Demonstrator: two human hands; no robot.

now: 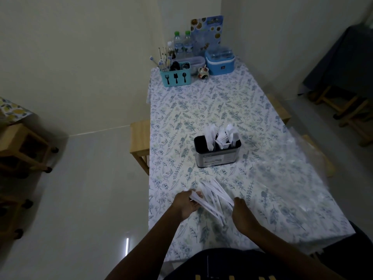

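A loose pile of white plastic cutlery (212, 196) lies on the floral tablecloth (222, 110) near the table's front edge. My left hand (186, 205) grips a bunch of these white pieces at the pile's left end. My right hand (243, 216) is at the pile's right side, fingers curled down onto the pieces; whether it holds any is hidden. Behind the pile stands a metal cutlery holder with a black top (217, 151), with several white plastic forks and spoons upright in it.
At the far end stand a teal cutlery caddy (175, 74), water bottles (182, 44), a blue lidded box (220, 60), a small jar and a propped menu card. Wooden stools (140, 138) flank the table. A clear plastic sheet (302, 158) lies at the right edge.
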